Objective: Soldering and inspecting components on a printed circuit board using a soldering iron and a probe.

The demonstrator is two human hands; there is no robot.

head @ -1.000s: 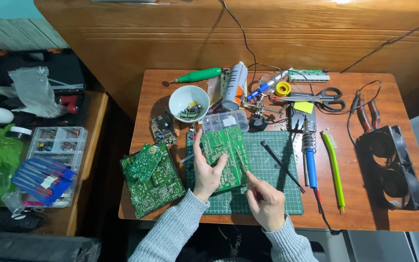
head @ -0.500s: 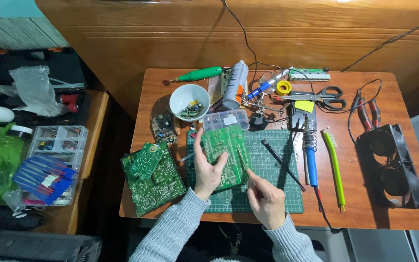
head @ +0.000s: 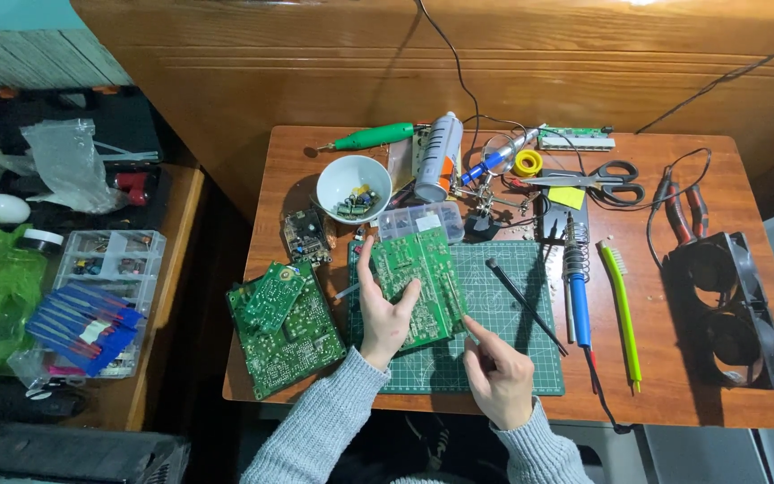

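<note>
Left hand (head: 385,315) grips circuit board (head: 423,285) (right hand (head: 497,376) seemingly touching).

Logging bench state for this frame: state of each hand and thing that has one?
left hand: gripping circuit board, tilted up off cutting mat
right hand: fingertips at that board's lower right corner
second circuit board: flat on table
white bowl: upright, small parts inside
scissors: closed
soldering iron: lying flat
</note>
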